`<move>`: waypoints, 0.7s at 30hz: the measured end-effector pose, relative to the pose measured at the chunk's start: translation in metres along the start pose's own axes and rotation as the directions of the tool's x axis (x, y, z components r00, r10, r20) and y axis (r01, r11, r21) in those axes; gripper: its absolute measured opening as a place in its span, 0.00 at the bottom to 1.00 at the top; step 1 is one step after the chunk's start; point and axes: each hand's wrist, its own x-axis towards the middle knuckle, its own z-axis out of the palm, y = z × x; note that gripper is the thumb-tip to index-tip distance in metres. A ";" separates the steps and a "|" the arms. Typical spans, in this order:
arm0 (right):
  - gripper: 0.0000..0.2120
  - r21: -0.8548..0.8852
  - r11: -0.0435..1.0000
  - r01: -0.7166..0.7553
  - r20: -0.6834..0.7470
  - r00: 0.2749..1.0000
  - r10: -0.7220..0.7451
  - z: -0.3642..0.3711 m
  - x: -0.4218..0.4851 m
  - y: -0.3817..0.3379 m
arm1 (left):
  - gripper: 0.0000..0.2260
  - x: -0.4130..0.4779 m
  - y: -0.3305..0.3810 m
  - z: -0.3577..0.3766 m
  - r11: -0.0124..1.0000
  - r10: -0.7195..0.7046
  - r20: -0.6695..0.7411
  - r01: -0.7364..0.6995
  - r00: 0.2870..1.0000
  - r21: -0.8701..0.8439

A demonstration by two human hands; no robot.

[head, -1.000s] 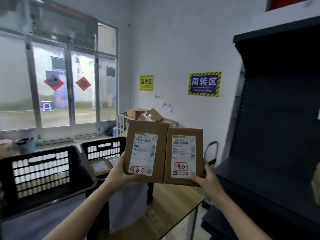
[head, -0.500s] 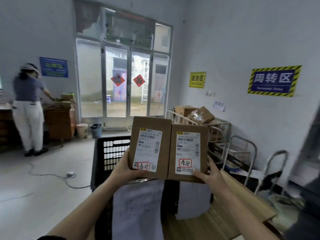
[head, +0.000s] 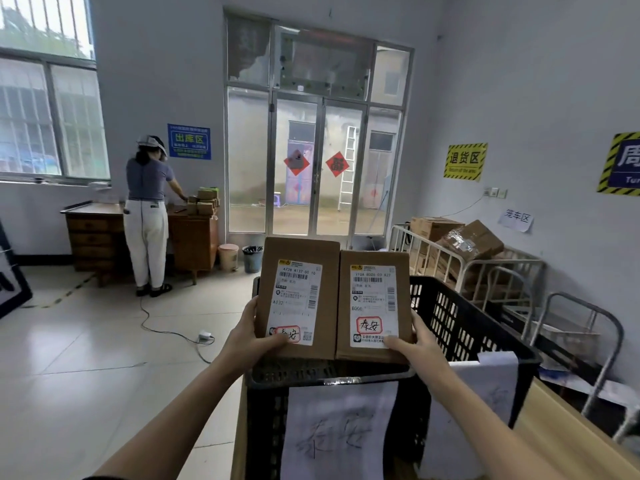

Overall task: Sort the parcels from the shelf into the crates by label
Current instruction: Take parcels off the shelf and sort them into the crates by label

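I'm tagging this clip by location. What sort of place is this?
Probably a small parcel sorting depot. The hands hold two labelled parcels over a black crate with a handwritten paper sign; zone signs hang on the walls, and cartons fill a metal cart on the right.

This is a small parcel-sorting depot or warehouse room. Zone signs hang on the grey walls: a blue outbound sign [head: 189, 141], a yellow-and-black returns sign [head: 465, 162] and a striped turnover sign [head: 622, 164]. Wire roll cages [head: 464, 261] hold cardboard cartons, a black slotted crate [head: 460, 327] carries a handwritten paper label [head: 337, 431], and another worker [head: 148, 216] handles small boxes at a wooden desk [head: 93, 233] by the glass doors [head: 320, 168].
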 end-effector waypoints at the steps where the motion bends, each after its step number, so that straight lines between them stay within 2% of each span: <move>1: 0.26 0.002 1.000 -0.002 -0.002 1.000 0.002 0.001 0.009 0.003 | 0.37 0.005 0.000 0.000 1.000 -0.011 -0.007 0.011 1.000 0.002; 5: 0.29 0.005 1.000 -0.005 0.030 1.000 0.005 0.006 0.049 0.018 | 0.34 0.032 -0.007 0.002 0.999 -0.050 -0.050 0.050 0.998 -0.004; 9: 0.28 0.027 1.000 -0.015 0.044 0.999 0.014 0.012 0.093 0.033 | 0.25 0.072 -0.014 0.008 0.995 -0.097 -0.125 0.091 0.987 -0.048; 13: 0.27 0.023 0.999 -0.042 0.033 0.999 0.042 0.020 0.138 0.051 | 0.19 0.114 -0.030 0.019 0.989 -0.127 -0.246 0.143 0.961 0.045; 21: 0.27 0.004 0.996 -0.088 0.046 0.995 0.088 0.046 0.216 0.093 | 0.17 0.179 -0.068 0.033 0.953 -0.204 -0.359 0.269 0.911 0.142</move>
